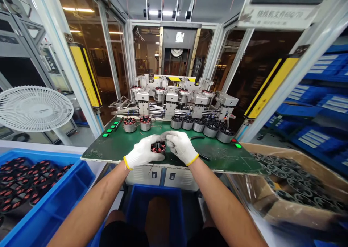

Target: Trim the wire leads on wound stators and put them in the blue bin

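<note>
My left hand (141, 149), in a white glove with a yellow cuff, is wrapped round a motor stator (158, 147) wound with red copper wire. It holds the stator over the front of the green worktop (114, 151), with the wound end facing me. My gloved right hand (179, 146) is at the stator's upper right, fingers bent together; what they pinch, if anything, is hidden. Behind my left hand stand two wound stators (145, 123). A row of several stators without visible red wire (210, 128) stands behind my right hand. Dark-handled tools (203, 156) lie beside my right wrist.
A winding machine (171, 98) with several stators mounted stands behind the worktop. Yellow posts (85, 76) flank it. A blue crate (67, 189) of wound stators is at left, a carton (268, 203) of grey cores at right. A white fan (35, 107) stands far left.
</note>
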Demonstrator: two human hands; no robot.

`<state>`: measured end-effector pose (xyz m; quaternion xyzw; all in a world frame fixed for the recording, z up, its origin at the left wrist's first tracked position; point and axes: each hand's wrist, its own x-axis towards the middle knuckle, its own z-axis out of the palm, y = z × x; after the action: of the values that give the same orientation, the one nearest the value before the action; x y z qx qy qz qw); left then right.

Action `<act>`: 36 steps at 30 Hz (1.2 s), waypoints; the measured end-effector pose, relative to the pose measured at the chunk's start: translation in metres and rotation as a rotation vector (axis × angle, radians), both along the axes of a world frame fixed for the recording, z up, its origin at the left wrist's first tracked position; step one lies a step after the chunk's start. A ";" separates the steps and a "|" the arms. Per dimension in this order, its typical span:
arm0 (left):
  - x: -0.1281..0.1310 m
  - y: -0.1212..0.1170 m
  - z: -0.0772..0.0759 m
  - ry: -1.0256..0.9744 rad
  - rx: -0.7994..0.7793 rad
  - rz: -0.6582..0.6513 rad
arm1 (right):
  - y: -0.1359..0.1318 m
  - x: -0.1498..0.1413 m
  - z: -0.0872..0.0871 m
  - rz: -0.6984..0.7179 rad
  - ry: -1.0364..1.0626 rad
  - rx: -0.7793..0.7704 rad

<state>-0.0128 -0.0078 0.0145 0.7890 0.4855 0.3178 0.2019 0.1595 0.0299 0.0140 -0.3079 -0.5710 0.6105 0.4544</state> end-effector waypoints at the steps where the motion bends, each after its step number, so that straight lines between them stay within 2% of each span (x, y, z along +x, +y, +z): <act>1: 0.000 0.000 0.000 0.002 -0.004 0.007 | 0.003 -0.003 0.000 0.000 0.016 -0.002; 4: 0.000 0.001 0.000 0.004 -0.028 0.022 | 0.006 -0.011 0.001 -0.035 0.029 -0.018; 8: -0.002 0.001 -0.001 -0.049 -0.020 -0.060 | -0.001 -0.007 0.004 -0.120 -0.096 0.060; 10: -0.003 0.000 -0.001 -0.065 -0.013 -0.074 | -0.011 0.003 0.006 -0.250 -0.286 0.188; 12: -0.002 -0.001 -0.002 -0.064 -0.007 -0.064 | -0.026 0.015 0.007 -0.420 -0.555 0.343; 13: -0.001 -0.001 -0.002 -0.062 -0.001 -0.055 | -0.034 0.020 0.007 -0.457 -0.700 0.403; 14: 0.000 -0.002 -0.003 -0.061 0.011 -0.044 | -0.044 0.023 0.006 -0.429 -0.833 0.447; 16: 0.002 -0.003 -0.005 -0.061 0.042 -0.035 | -0.061 0.025 0.005 -0.225 -0.989 0.493; 18: 0.004 -0.006 -0.007 -0.077 0.091 -0.044 | -0.074 0.023 0.003 -0.042 -0.980 0.517; 20: 0.005 -0.009 -0.008 -0.076 0.169 -0.066 | -0.080 0.020 0.002 -0.006 -0.898 0.540; 24: -0.002 -0.015 -0.010 0.130 0.432 -0.167 | -0.081 0.021 0.002 -0.077 -0.866 0.590; 27: -0.008 -0.014 -0.012 0.362 0.582 -0.197 | -0.083 0.016 -0.003 -0.168 -0.971 0.723; 30: -0.010 -0.011 -0.017 0.482 0.666 -0.178 | -0.088 0.008 -0.002 -0.240 -1.118 0.858; 33: -0.009 -0.009 -0.022 0.482 0.754 -0.146 | -0.090 0.009 0.014 -0.271 -1.204 0.938; 36: -0.006 -0.010 -0.023 0.480 0.804 -0.105 | -0.081 0.021 0.033 -0.342 -1.025 0.989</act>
<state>-0.0190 -0.0177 -0.0082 0.8792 0.3164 0.2788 -0.2219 0.1804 -0.0509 0.0475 -0.3985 -0.8647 -0.0187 0.3052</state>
